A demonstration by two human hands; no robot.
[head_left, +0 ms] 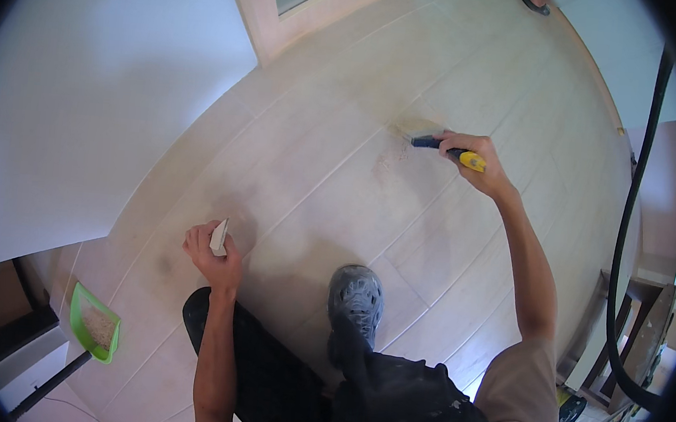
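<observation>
My right hand is closed around the yellow and dark handle of a flat, wide brush. Its pale bristles point left and meet the floor, where a few reddish-brown crumbs lie just below them. Nearer to me and to the left, my left hand grips a small off-white block with a thin, darker edge, held a little above the floor. What exactly the block is, I cannot tell.
A green dustpan with pale debris and a long black handle lies at the lower left. My grey clog stands on the light plank floor. A black cable and a wooden frame are at right. Another person's foot shows far off.
</observation>
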